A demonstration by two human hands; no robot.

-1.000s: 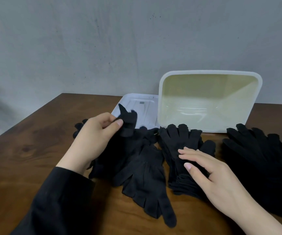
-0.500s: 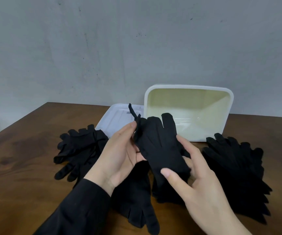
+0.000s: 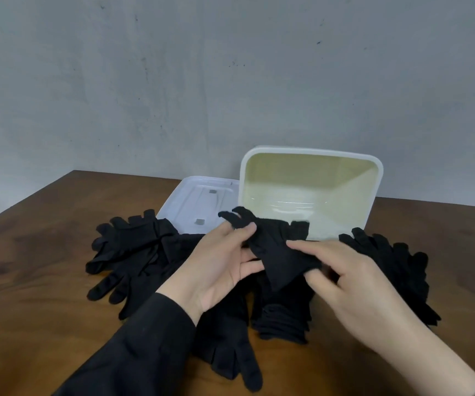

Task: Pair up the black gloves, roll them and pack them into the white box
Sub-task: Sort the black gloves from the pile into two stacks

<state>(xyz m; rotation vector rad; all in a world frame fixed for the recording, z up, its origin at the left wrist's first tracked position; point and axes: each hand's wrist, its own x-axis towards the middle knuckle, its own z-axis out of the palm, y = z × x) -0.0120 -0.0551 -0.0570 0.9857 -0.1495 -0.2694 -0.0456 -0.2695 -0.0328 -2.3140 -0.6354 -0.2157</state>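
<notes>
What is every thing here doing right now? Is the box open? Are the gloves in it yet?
White box: open, tipped up, nothing inside.
Lid: off, lying flat beside the box.
Held glove: lifted, pinched by both hands.
Left hand: pinches the glove's finger end.
Right hand: grips the glove's other side.
Loose gloves: unrolled, in heaps on the table.

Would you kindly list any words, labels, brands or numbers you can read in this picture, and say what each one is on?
None can be read.
The white lid bears two small grey patches, too small and blurred to show any text.
The white box, the black gloves and the wooden table show no print.
</notes>
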